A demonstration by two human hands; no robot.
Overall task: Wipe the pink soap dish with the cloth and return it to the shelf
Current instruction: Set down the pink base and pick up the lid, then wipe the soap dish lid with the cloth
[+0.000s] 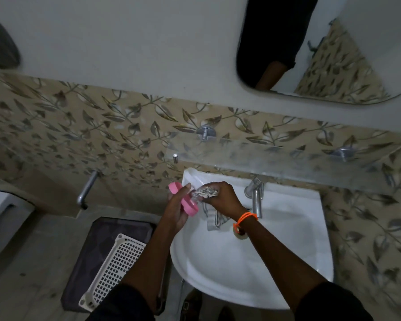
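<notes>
Left hand grips oval pink plastic soap dish on edge; right hand bunches patterned grey cloth against it.
Dish's long axis runs diagonally over white basin's back-left corner; clear glass shelf sits above-right, nearer right hand.

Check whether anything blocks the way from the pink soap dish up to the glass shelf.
Nothing visible does. The left hand holds the pink soap dish over the sink's left rim, the right hand presses the cloth on it, and the glass shelf just above looks bare.
</notes>
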